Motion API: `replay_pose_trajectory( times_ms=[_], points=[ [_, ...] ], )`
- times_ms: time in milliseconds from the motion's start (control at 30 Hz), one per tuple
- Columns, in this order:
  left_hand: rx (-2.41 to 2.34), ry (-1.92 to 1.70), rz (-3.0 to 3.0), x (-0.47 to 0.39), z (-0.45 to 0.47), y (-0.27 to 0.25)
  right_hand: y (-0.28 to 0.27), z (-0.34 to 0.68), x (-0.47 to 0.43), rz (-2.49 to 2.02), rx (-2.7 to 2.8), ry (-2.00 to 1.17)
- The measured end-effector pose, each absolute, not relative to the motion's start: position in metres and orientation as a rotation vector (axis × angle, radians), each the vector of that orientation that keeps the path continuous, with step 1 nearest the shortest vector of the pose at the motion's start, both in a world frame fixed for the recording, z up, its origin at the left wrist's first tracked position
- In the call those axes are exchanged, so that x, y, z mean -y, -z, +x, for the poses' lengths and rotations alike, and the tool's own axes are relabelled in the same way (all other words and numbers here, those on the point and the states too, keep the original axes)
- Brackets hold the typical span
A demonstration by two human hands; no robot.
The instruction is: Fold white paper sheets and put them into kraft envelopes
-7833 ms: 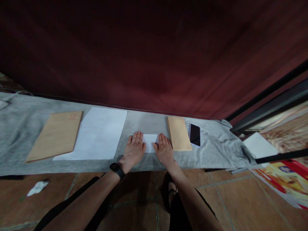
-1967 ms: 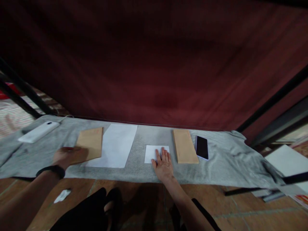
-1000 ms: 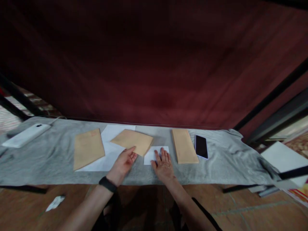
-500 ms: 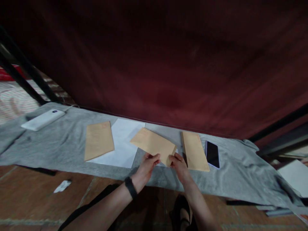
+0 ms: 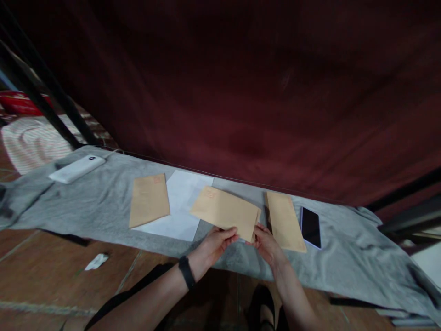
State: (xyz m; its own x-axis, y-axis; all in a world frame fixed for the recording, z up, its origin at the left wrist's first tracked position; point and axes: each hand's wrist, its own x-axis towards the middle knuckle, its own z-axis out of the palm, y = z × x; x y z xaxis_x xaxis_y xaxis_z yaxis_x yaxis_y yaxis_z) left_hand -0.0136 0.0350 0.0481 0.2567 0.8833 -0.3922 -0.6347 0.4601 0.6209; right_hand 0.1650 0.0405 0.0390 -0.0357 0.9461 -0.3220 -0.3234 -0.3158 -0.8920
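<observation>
A brown paper envelope [image 5: 225, 209] is held between both hands above the grey cloth. My left hand [image 5: 220, 241] pinches its near long edge, thumb on top. At its right end, by the folded flap, my right hand [image 5: 265, 241] grips with fingers partly hidden behind the paper. Left of it, another brown envelope [image 5: 149, 200] with a small red print lies on white paper [image 5: 186, 188]. A stack of brown envelopes [image 5: 285, 220] lies just right of my right hand.
A dark-screened phone [image 5: 310, 227] lies right of the stack. A white device with a cable [image 5: 77, 169] is at the far left. Grey cloth [image 5: 347, 248] covers the narrow surface; a dark red curtain [image 5: 241, 92] hangs behind. Crumpled tissue [image 5: 96, 261] lies on the tiled floor.
The view has shifted slightly, so things sit a little further right. The held envelope has tilted to show its red print, and its right-end flap now lies nearer the envelope body.
</observation>
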Motion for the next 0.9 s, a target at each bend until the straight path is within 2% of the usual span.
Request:
replay_pose_trajectory(
  times_ms=[133,233,367,500,700,900],
  points=[
    [-0.836,-0.788,0.527,-0.024,-0.014,-0.047,-0.023,0.172,-0.053,-1.303,0.994,-1.203],
    [-0.888,-0.636,0.869,-0.019,-0.014,-0.053,-0.015,0.179,-0.059,-1.368,1.051,-1.074],
    [-1.093,-0.957,1.704,-0.028,-0.02,-0.069,-0.018,0.183,-0.053,-1.361,0.985,-1.231],
    [-1.213,-0.743,2.456,-0.047,-0.036,-0.066,-0.032,0.181,-0.046,-1.33,0.993,-1.377],
    [-1.249,-0.445,2.603,-0.06,-0.046,-0.046,-0.034,0.179,-0.044,-1.314,1.12,-1.369],
    [-1.228,-0.489,2.584,-0.057,-0.042,-0.056,-0.022,0.184,-0.047,-1.509,1.194,-1.209]
  ],
)
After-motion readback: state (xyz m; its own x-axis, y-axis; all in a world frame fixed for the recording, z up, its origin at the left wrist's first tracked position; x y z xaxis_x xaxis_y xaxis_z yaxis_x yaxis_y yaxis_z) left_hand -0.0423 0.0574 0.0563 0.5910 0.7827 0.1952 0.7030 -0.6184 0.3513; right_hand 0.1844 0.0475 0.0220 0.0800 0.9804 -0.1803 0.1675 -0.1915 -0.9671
